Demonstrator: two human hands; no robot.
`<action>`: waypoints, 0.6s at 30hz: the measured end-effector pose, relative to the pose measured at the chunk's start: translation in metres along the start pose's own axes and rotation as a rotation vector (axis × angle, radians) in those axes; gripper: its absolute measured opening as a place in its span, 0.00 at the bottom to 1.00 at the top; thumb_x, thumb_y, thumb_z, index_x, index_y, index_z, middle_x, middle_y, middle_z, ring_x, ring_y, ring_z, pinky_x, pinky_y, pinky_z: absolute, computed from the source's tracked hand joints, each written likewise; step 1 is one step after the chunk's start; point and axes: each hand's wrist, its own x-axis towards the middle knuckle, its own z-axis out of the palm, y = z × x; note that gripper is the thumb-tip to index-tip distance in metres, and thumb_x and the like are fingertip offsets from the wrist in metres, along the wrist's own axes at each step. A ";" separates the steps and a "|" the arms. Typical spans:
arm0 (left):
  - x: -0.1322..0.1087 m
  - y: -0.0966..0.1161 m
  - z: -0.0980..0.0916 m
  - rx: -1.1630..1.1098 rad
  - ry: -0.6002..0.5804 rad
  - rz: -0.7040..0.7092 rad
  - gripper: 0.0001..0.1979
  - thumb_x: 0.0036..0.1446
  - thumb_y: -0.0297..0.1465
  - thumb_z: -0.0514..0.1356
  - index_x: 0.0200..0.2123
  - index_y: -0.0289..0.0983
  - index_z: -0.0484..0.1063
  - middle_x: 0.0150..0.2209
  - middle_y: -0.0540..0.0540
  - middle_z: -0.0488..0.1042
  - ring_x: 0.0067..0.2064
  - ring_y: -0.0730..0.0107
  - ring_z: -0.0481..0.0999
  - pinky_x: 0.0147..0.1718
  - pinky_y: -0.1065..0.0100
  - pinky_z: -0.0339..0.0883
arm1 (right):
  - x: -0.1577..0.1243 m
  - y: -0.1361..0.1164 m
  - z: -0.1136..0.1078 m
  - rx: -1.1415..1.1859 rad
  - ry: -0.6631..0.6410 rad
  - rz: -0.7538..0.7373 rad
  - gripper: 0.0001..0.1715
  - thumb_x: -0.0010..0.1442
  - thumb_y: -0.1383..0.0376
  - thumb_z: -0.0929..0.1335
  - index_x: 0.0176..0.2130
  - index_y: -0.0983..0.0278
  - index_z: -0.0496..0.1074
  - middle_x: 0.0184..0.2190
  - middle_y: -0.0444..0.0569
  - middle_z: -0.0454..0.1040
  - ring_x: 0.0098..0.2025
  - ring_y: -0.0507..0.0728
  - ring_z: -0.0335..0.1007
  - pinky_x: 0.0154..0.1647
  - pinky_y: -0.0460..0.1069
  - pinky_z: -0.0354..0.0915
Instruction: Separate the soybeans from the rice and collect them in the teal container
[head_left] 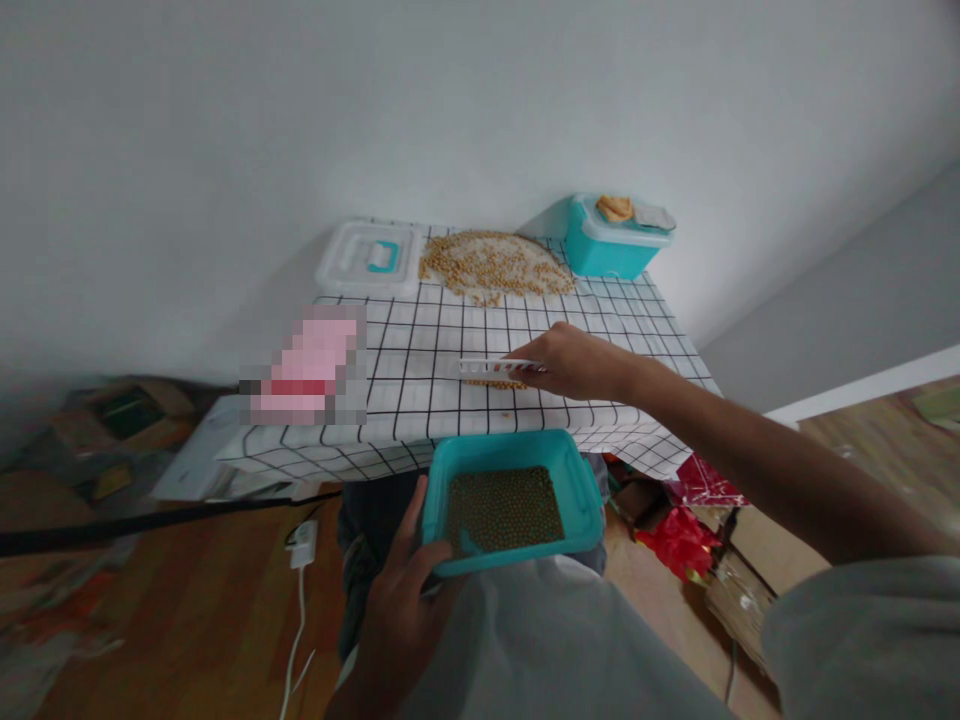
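A teal plastic box (585,500) sits on the lap just below the table's front edge, with a layer of round beans (506,508) in it. My left hand (411,575) is closed on its left near corner, thumb over the rim. Above the table's front part, my right hand (562,362) grips a white slotted plastic piece (484,368), whose exact kind I cannot make out. A short row of tan beans (495,384) lies along its near side on the cloth. Farther back, a wide pile of tan beans (491,265) is spread out near the wall.
The table wears a white checked cloth (405,340). A clear lid with a teal handle (371,258) lies at back left; a lidded teal box (611,240) stands at back right. A blurred-out pink item (311,360) is at left. A power strip (302,545) hangs below.
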 end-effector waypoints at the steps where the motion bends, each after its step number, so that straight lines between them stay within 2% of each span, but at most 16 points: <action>1: 0.000 0.000 0.000 -0.001 0.000 -0.001 0.05 0.64 0.32 0.60 0.34 0.39 0.68 0.72 0.40 0.49 0.64 0.60 0.68 0.48 0.68 0.69 | -0.001 -0.001 0.000 0.009 -0.002 -0.004 0.15 0.67 0.67 0.64 0.45 0.64 0.79 0.29 0.46 0.78 0.27 0.49 0.65 0.32 0.45 0.56; 4: 0.000 0.002 0.000 -0.003 -0.005 -0.009 0.06 0.64 0.33 0.60 0.34 0.39 0.69 0.72 0.40 0.49 0.62 0.59 0.70 0.47 0.67 0.70 | -0.003 -0.004 -0.001 0.036 -0.009 -0.018 0.15 0.67 0.67 0.64 0.46 0.65 0.79 0.29 0.47 0.79 0.27 0.49 0.66 0.33 0.45 0.57; 11: 0.003 0.009 -0.003 -0.012 -0.015 -0.030 0.04 0.64 0.32 0.59 0.35 0.40 0.68 0.72 0.40 0.48 0.64 0.61 0.67 0.50 0.67 0.68 | -0.008 -0.009 0.003 0.050 -0.018 0.003 0.16 0.67 0.66 0.64 0.49 0.63 0.79 0.32 0.48 0.81 0.29 0.50 0.69 0.33 0.45 0.57; 18: 0.001 0.003 -0.001 -0.010 -0.009 -0.005 0.05 0.62 0.30 0.62 0.35 0.40 0.68 0.72 0.38 0.48 0.66 0.58 0.66 0.52 0.66 0.68 | -0.012 -0.018 0.002 0.063 -0.025 -0.010 0.16 0.67 0.67 0.64 0.50 0.63 0.79 0.32 0.49 0.82 0.28 0.50 0.70 0.32 0.45 0.58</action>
